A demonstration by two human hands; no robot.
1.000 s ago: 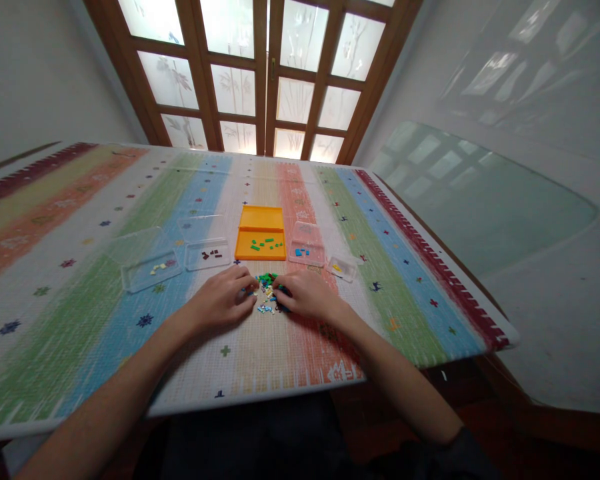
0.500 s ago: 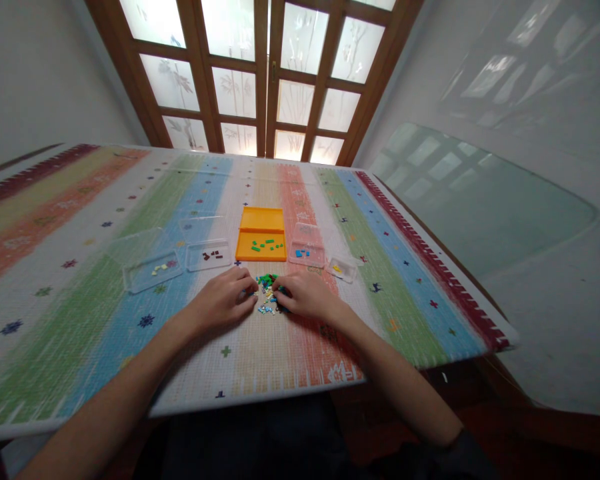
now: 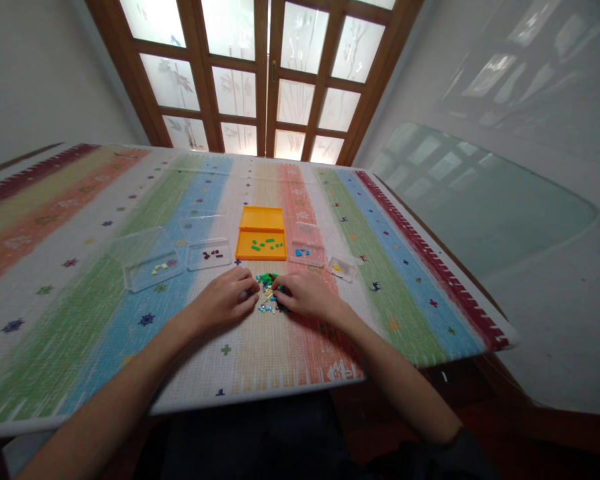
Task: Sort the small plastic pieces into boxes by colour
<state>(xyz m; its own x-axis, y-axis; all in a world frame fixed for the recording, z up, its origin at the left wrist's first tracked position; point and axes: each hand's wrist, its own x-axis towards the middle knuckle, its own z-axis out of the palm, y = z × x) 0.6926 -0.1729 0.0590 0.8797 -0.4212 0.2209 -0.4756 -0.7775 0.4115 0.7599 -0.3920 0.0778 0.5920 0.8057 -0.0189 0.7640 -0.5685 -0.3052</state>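
A mixed heap of tiny toy building bricks (image 3: pixel 267 280), mostly green, cream, blue and white, lies between my hands on the tablecloth. At its left edge is my left hand (image 3: pixel 226 293), fingers curled toward the thumb; whatever sits between them is too small to name. My right hand (image 3: pixel 303 293) covers the heap's right side, thumb and fingers drawn together among the bricks, their tips partly hidden. Just beyond the heap, an open yellow case (image 3: pixel 261 217) holds several green bricks (image 3: pixel 256 249).
Left of the case stand a clear box (image 3: pixel 195 265) with dark brown bricks and another clear box (image 3: pixel 135 285) with cream ones. To its right are a clear box (image 3: pixel 317 260) with blue bricks and a smaller box (image 3: pixel 349 273) with yellow ones. The table's front edge runs below my forearms.
My left hand has shifted very slightly right, toward the heap. My right hand stays in nearly the same place, and the boxes have not moved.
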